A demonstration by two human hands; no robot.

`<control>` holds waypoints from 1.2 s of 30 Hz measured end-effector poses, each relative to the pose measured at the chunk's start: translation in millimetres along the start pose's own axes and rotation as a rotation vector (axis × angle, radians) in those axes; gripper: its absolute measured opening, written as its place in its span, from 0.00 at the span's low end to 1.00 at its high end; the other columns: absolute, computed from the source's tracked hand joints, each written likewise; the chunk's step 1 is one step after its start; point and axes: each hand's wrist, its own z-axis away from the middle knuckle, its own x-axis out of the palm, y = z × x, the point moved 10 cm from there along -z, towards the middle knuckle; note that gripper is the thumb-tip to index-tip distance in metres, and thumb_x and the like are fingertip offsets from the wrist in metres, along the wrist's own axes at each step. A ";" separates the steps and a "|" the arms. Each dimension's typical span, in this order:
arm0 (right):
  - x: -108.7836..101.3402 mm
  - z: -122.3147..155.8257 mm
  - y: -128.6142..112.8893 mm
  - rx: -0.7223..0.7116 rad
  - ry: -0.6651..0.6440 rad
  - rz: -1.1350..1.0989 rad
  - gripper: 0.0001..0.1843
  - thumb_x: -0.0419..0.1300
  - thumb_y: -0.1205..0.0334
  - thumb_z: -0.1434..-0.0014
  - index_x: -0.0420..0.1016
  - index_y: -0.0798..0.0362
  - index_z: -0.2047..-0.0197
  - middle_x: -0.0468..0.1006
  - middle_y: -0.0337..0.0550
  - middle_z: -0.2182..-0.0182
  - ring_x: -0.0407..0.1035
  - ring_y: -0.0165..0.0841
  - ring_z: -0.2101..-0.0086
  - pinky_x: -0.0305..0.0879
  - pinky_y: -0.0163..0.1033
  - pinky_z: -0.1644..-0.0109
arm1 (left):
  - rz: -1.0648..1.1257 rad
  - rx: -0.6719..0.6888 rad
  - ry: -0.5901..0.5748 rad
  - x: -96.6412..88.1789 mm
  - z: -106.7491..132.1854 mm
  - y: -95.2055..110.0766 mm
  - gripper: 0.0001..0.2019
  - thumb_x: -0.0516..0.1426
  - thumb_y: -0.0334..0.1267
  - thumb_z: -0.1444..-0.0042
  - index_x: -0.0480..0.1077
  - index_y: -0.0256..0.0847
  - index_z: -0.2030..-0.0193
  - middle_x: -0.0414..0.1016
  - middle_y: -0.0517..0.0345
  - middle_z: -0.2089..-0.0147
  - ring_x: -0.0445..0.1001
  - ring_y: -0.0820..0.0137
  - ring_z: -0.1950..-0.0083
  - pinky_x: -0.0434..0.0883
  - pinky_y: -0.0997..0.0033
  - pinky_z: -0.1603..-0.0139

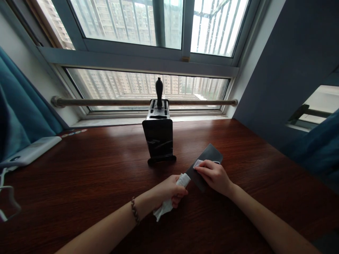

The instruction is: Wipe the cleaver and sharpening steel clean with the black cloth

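A kitchen cleaver (211, 152) with a broad grey blade is held low over the brown table, its blade pointing away to the right. My left hand (169, 190) is closed round its handle end, which a white tissue (183, 180) covers, so the handle itself is hidden. Pinched in the fingers of my right hand (215, 176) is a second piece of white tissue (197, 163), pressed against the blade's upper face. Whether the blade touches the table I cannot tell.
A black knife block (159, 137) with one dark handle (159, 92) sticking up stands beyond my hands. On the left lie a white flat device (34, 150) and a white cable (10, 197). A window with a horizontal rail (119, 102) borders the table (106, 158) at the back.
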 end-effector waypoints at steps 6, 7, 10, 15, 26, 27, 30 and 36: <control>-13.1 0.9 26.7 0.192 0.081 0.190 0.13 0.50 0.64 0.37 0.75 0.50 0.55 0.74 0.44 0.63 0.69 0.32 0.64 0.65 0.36 0.59 | -0.022 -0.005 -0.002 0.8 0.1 -1.0 0.12 0.57 0.31 0.57 0.57 0.41 0.67 0.57 0.71 0.83 0.51 0.82 0.86 0.58 0.81 0.86; -17.3 2.2 34.0 0.240 0.110 0.227 0.13 0.50 0.63 0.36 0.75 0.50 0.56 0.74 0.44 0.64 0.70 0.32 0.64 0.65 0.36 0.60 | -0.026 -0.006 -0.001 1.2 0.4 -0.5 0.11 0.57 0.31 0.57 0.57 0.41 0.68 0.57 0.71 0.83 0.51 0.82 0.86 0.58 0.81 0.86; -22.7 4.5 42.6 0.292 0.153 0.255 0.13 0.50 0.63 0.36 0.75 0.51 0.56 0.74 0.44 0.65 0.70 0.33 0.65 0.65 0.36 0.60 | -0.036 -0.005 0.002 2.2 1.5 0.7 0.11 0.57 0.31 0.58 0.57 0.41 0.69 0.57 0.71 0.83 0.51 0.82 0.86 0.58 0.81 0.86; -4.7 -1.0 12.8 0.080 0.009 0.053 0.13 0.50 0.65 0.37 0.73 0.52 0.53 0.74 0.44 0.62 0.69 0.31 0.64 0.65 0.35 0.59 | -0.040 -0.008 0.002 2.1 2.2 0.6 0.12 0.57 0.31 0.57 0.57 0.41 0.67 0.57 0.71 0.83 0.51 0.82 0.86 0.57 0.81 0.86; -29.8 6.3 44.3 0.314 0.214 0.278 0.13 0.50 0.63 0.36 0.75 0.53 0.55 0.74 0.46 0.64 0.70 0.33 0.65 0.65 0.37 0.60 | -0.066 -0.023 0.010 2.0 3.1 -0.7 0.13 0.57 0.31 0.57 0.57 0.41 0.66 0.57 0.71 0.83 0.52 0.82 0.86 0.56 0.82 0.86; -29.6 6.3 44.2 0.315 0.218 0.257 0.13 0.50 0.63 0.37 0.75 0.53 0.56 0.74 0.45 0.64 0.70 0.33 0.65 0.65 0.37 0.60 | -0.067 -0.022 0.009 2.5 3.6 -0.1 0.13 0.57 0.31 0.57 0.57 0.41 0.66 0.57 0.71 0.83 0.51 0.82 0.86 0.56 0.82 0.86; -16.9 0.4 21.5 0.168 0.126 0.108 0.13 0.50 0.65 0.37 0.73 0.52 0.54 0.73 0.45 0.64 0.69 0.33 0.64 0.65 0.37 0.59 | -0.063 -0.017 0.004 3.3 4.4 0.9 0.12 0.57 0.31 0.57 0.58 0.41 0.65 0.56 0.71 0.83 0.51 0.82 0.86 0.57 0.82 0.86; 8.1 -2.1 -35.8 -0.145 -0.091 -0.046 0.14 0.54 0.67 0.40 0.70 0.51 0.50 0.73 0.45 0.60 0.67 0.33 0.62 0.64 0.39 0.59 | -0.047 -0.017 0.016 -2.0 0.0 -4.4 0.12 0.58 0.32 0.58 0.58 0.41 0.66 0.57 0.70 0.83 0.52 0.82 0.86 0.57 0.81 0.85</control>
